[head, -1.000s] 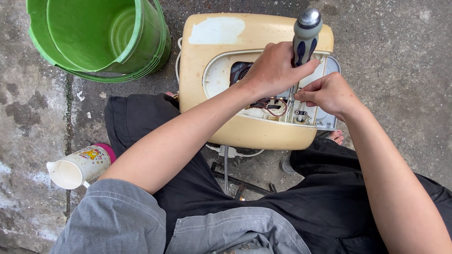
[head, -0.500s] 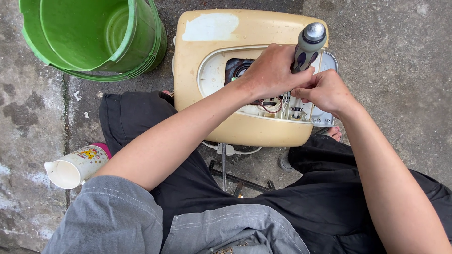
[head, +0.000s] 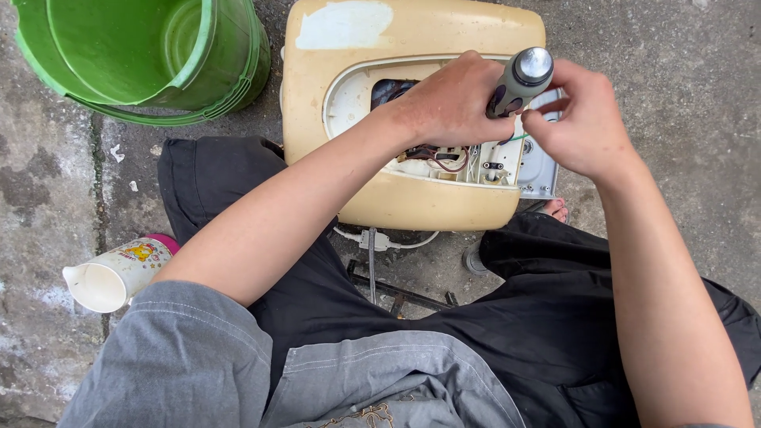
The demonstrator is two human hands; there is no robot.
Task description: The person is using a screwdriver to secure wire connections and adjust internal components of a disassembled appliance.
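My left hand (head: 448, 99) is clenched around the grey screwdriver handle (head: 519, 79), held upright over the open panel of the cream appliance housing (head: 412, 202); my right hand (head: 583, 119) pinches the handle's upper part with its fingertips, tip hidden among the wiring (head: 456, 162). Housing sits on the concrete between my knees; green bucket (head: 143, 55) stands just left of it; a white plastic jug (head: 115, 273) lies by my left leg.

One labelled item: a white cup (head: 119, 273) lying on its side on the concrete floor (head: 47, 198), beside the left knee. Its wall bears a small yellow-and-red cartoon picture; pink base. No packages, signs or screens visible.
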